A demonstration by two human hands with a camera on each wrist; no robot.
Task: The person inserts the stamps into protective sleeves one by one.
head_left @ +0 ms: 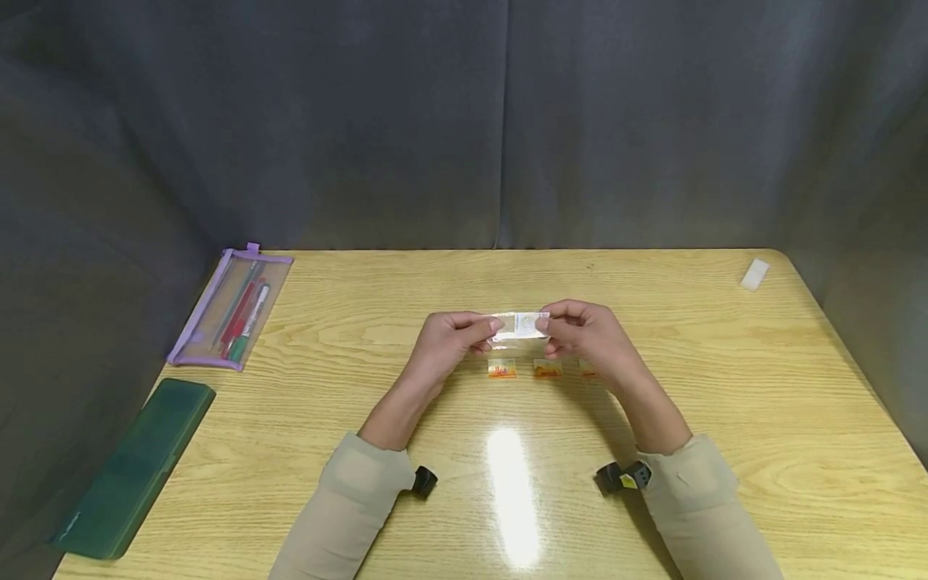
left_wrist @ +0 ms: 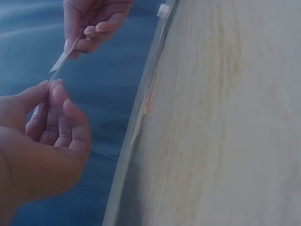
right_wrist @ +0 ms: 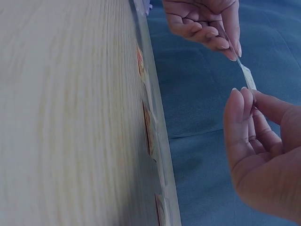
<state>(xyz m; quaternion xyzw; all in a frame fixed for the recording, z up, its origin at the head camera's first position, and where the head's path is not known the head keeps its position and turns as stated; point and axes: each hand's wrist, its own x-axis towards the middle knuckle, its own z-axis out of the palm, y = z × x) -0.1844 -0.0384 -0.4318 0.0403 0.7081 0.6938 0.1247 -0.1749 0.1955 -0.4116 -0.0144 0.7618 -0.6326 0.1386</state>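
Note:
Between both hands, above the table, a small clear plastic sleeve with a white printed part is stretched out level. My left hand pinches its clear left end between thumb and fingers. At the right end, my right hand pinches the white part the same way. In the left wrist view the sleeve appears edge-on, as a thin bent strip. Just below the hands, three small yellow-orange picture cards lie in a row: a left card, a middle card and a right card, which the right hand partly covers.
A see-through zip pouch with purple trim holds several pens at the table's left. Nearer lies a dark green case. A white block like an eraser sits at the far right corner. Dark curtains hang behind the table.

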